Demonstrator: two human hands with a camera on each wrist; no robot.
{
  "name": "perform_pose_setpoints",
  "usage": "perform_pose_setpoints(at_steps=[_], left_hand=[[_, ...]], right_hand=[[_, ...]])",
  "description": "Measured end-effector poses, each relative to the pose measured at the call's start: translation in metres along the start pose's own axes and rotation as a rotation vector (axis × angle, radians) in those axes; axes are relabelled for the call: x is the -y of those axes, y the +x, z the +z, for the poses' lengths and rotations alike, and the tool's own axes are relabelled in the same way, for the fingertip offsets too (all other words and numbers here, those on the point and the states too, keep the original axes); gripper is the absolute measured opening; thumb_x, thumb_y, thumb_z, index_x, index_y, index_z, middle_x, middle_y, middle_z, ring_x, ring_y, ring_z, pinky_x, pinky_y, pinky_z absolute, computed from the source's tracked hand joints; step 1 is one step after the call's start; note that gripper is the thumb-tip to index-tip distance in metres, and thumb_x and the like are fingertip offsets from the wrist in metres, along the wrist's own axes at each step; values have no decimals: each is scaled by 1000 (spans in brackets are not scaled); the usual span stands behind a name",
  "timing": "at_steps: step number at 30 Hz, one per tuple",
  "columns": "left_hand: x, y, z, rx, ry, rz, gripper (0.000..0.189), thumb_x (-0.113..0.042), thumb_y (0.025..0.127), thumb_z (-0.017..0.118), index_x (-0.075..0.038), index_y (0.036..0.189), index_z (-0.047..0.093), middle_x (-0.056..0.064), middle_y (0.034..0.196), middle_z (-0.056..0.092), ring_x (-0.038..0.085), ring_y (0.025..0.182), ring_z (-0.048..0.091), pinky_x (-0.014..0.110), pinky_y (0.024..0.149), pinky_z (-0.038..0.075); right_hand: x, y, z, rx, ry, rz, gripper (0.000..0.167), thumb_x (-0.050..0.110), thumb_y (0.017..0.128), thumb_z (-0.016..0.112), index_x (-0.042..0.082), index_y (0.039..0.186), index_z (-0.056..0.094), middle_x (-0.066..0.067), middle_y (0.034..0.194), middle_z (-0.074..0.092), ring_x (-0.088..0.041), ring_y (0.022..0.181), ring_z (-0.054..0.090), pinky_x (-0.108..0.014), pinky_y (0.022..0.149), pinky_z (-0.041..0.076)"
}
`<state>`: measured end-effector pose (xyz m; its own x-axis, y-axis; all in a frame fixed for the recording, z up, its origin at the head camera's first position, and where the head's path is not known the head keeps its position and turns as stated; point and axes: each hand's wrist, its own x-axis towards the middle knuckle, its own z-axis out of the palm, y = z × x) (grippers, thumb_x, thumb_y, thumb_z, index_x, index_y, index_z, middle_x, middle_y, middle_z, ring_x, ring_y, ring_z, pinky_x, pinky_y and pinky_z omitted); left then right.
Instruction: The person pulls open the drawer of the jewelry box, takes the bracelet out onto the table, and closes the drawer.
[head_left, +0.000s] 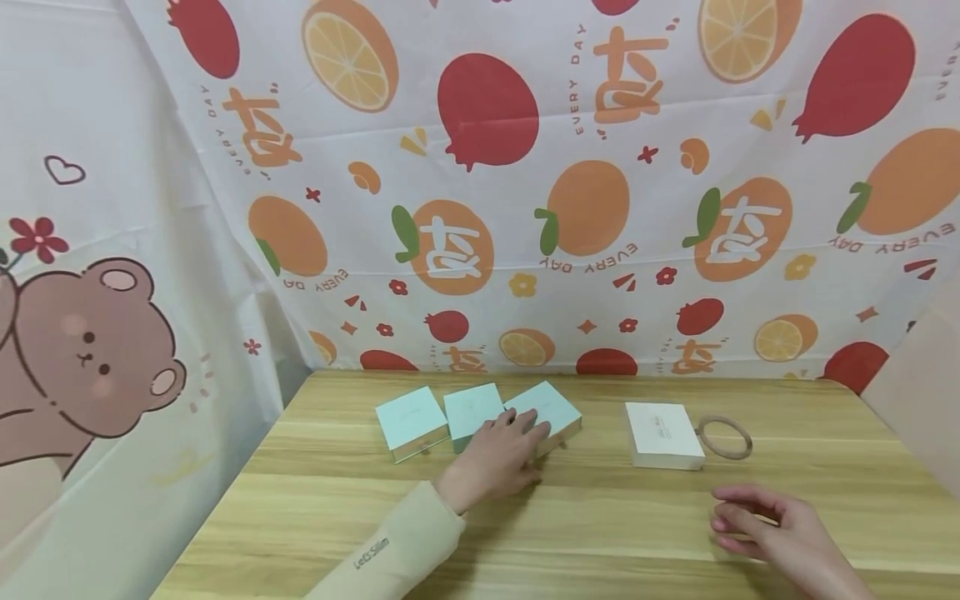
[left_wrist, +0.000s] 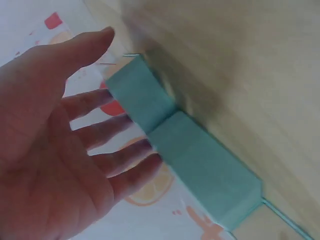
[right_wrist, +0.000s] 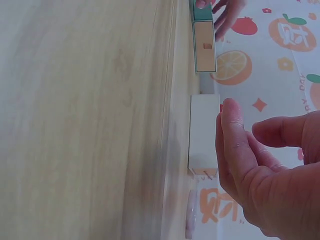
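Note:
Three mint-green flat boxes stand in a row on the wooden table: a left box [head_left: 411, 419], a middle box [head_left: 472, 407] and a right box [head_left: 546, 408]. My left hand [head_left: 498, 458] reaches over the middle and right ones, fingertips on their tops. In the left wrist view its extended fingers [left_wrist: 120, 132] meet the edge of the mint boxes [left_wrist: 205, 165]. My right hand [head_left: 780, 533] hovers at the right with nothing in it, fingers loosely bent. Beyond it lie a white box [head_left: 663, 435] and a brownish ring [head_left: 725, 437], set against the box's right side.
A fruit-print cloth [head_left: 525, 208] hangs behind the table's back edge, and a bear-print cloth [head_left: 97, 350] covers the left side. Bare wood [head_left: 600, 533] shows between the two hands. The right box has a tan side [right_wrist: 204, 47] with a small tab.

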<state>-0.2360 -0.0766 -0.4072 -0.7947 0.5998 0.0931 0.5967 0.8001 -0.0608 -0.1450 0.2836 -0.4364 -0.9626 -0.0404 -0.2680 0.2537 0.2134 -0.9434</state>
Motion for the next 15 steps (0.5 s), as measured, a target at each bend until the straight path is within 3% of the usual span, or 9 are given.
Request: perform_pose_setpoints(at_steps=[6,15], left_hand=[[10,-6,8,3,-106,20,59,-33,94,75,-14,146,55,16,152,53,45,137,52,56,109,48],[34,-18,3,7,-152,28,55,-20,92,74,-7,143,58,22,150,54,51,134,52,58,110,47]], right_hand=[[2,1,5,-32,3,23,44,11,102,61,-12,138,53,-9,110,71,-14,96,73,-35,85,62],[0,-2,2,-28,7,7,39,7,103,58,-13,136,54,-9,110,69,-13,96,72,-35,86,62]])
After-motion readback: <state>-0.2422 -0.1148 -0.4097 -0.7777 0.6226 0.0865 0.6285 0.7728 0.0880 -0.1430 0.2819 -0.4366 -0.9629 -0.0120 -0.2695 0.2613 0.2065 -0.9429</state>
